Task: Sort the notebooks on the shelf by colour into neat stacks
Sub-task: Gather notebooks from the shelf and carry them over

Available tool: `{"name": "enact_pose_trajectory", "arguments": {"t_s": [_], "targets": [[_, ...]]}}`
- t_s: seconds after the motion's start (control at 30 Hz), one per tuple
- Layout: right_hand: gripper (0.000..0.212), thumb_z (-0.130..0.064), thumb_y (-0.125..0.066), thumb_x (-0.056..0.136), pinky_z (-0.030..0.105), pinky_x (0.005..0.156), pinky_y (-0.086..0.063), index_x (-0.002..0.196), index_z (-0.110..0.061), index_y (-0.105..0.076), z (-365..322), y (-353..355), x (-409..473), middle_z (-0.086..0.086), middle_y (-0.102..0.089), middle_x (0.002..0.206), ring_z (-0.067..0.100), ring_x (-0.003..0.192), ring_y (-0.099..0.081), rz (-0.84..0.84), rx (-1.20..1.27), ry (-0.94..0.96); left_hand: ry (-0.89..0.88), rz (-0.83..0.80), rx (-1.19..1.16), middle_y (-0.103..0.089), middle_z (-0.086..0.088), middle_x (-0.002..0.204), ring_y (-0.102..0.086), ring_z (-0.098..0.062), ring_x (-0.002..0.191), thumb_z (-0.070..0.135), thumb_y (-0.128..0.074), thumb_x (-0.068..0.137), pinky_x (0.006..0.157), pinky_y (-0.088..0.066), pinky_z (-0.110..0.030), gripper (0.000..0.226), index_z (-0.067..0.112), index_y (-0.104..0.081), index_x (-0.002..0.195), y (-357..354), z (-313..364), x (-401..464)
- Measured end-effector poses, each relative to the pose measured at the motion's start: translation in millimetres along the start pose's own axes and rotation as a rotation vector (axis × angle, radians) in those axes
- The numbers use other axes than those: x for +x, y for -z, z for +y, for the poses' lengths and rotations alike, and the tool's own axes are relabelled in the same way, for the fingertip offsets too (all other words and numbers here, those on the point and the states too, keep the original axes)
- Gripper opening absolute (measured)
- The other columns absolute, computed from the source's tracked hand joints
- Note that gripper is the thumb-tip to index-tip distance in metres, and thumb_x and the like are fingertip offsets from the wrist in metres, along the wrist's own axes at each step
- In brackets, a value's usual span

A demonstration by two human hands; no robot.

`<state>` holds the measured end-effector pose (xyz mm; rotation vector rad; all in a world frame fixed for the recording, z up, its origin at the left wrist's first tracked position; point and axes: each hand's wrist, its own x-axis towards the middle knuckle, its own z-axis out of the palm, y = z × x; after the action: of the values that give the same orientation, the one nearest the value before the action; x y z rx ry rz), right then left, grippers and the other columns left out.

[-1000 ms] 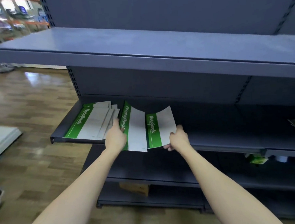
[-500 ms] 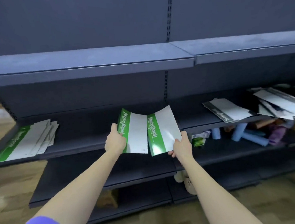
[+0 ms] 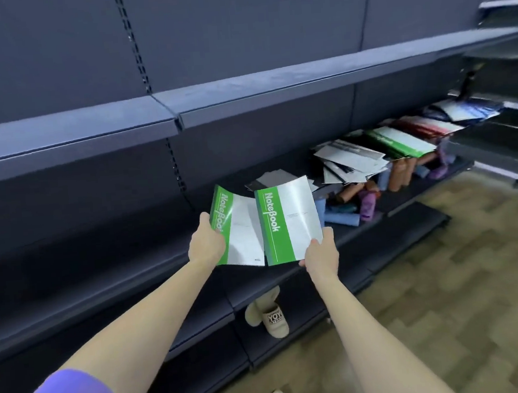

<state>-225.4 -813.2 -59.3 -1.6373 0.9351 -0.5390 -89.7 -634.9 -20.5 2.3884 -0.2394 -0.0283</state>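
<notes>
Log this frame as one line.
left hand: holds green notebook | right hand: holds second green notebook | unsorted pile: on shelf, right

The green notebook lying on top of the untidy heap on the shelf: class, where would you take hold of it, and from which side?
Probably its front edge, from the aisle side. The green notebook lies flat on the heap of notebooks, and that edge overhangs the shelf front, so fingers could slip beneath it.
</notes>
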Motion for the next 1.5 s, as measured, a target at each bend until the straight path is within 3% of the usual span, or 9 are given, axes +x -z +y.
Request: {"name": "enact_pose_trajectory", "arguments": {"t_s": [0.1,0.2,0.4,0.6,0.83,1.03,1.23,1.37,1.5], "targets": [[0.025,-0.005,-0.032,0.097,0.052,0.068,-0.059,0.115,-0.02,-0.042,4,31,34,0.009,-0.058,0.101,0.026,0.074,-0.061,0.071,-0.011,0.011,-0.074,-0.03,0.014,-0.058,-0.006,0.083,-0.056,-0.027,0.07,0.008,-0.037,0.094,0.055,-0.039,-0.035,0.013,0.017,-0.035,0.103,-38,42,16],[0.026,-0.006,-0.032,0.097,0.052,0.072,-0.059,0.116,-0.021,-0.042,6,67,74,0.008,-0.058,0.1,0.027,0.078,-0.06,0.13,-0.043,0.006,-0.147,-0.073,-0.003,-0.057,-0.006,0.081,-0.053,-0.025,0.066,0.008,-0.037,0.094,0.054,-0.036,-0.034,0.014,0.018,-0.036,0.105,-80,89,36],[0.027,-0.005,-0.031,0.092,0.031,0.051,-0.048,0.111,-0.021,-0.04,-9,149,171,0.01,-0.059,0.1,0.037,0.082,-0.067,0.175,-0.185,-0.038,-0.231,-0.211,-0.167,-0.06,-0.01,0.088,-0.06,-0.035,0.079,0.012,-0.039,0.097,0.06,-0.042,-0.038,0.01,0.021,-0.038,0.102,-166,189,84],[0.025,-0.008,-0.032,0.092,0.033,0.051,-0.049,0.112,-0.018,-0.043,-18,204,262,0.011,-0.062,0.101,0.026,0.06,-0.066,0.219,-0.26,-0.065,-0.232,-0.235,-0.215,-0.059,-0.01,0.087,-0.057,-0.029,0.074,0.007,-0.039,0.097,0.058,-0.041,-0.038,0.015,0.017,-0.039,0.108,-233,266,116],[0.028,-0.005,-0.034,0.089,0.027,0.05,-0.042,0.113,-0.017,-0.042,-14,248,331,0.01,-0.059,0.107,0.031,0.069,-0.067,0.295,-0.193,-0.087,-0.247,-0.22,-0.127,-0.059,-0.009,0.085,-0.057,-0.03,0.069,0.012,-0.042,0.094,0.055,-0.039,-0.036,0.01,0.016,-0.04,0.104,-279,326,147],[0.015,-0.016,-0.039,0.093,0.048,0.078,-0.056,0.108,-0.02,-0.042,-6,269,412,0.013,-0.064,0.102,0.036,0.082,-0.065,0.246,-0.239,-0.028,-0.198,-0.173,-0.097,-0.061,-0.011,0.095,-0.058,-0.031,0.076,0.012,-0.043,0.095,0.06,-0.044,-0.038,0.013,0.015,-0.042,0.107,-310,366,171],[0.041,-0.016,-0.039,0.101,0.041,0.082,-0.045,0.141,-0.018,-0.038,-9,292,497,0.021,-0.058,0.123,0.039,0.104,-0.055,0.139,-0.331,0.011,-0.069,-0.105,-0.018,-0.06,-0.012,0.104,-0.054,-0.031,0.084,0.011,-0.045,0.095,0.069,-0.043,-0.037,0.028,0.017,-0.043,0.122,-344,399,185],[0.039,-0.019,-0.041,0.099,0.04,0.083,-0.043,0.138,-0.017,-0.041,-15,304,550,0.019,-0.057,0.125,0.037,0.107,-0.055,0.076,-0.435,0.072,-0.025,-0.065,-0.021,-0.062,-0.013,0.105,-0.058,-0.034,0.088,0.013,-0.046,0.095,0.075,-0.05,-0.04,0.03,0.018,-0.045,0.124,-364,422,193],[0.029,-0.03,-0.055,0.091,0.038,0.077,-0.045,0.114,-0.013,-0.059,-16,311,591,0.011,-0.063,0.113,0.03,0.101,-0.055,0.048,-0.575,0.15,0.033,-0.012,-0.023,-0.064,-0.015,0.111,-0.061,-0.036,0.093,0.015,-0.048,0.094,0.083,-0.055,-0.045,0.04,0.02,-0.044,0.133,-378,437,195]]}}
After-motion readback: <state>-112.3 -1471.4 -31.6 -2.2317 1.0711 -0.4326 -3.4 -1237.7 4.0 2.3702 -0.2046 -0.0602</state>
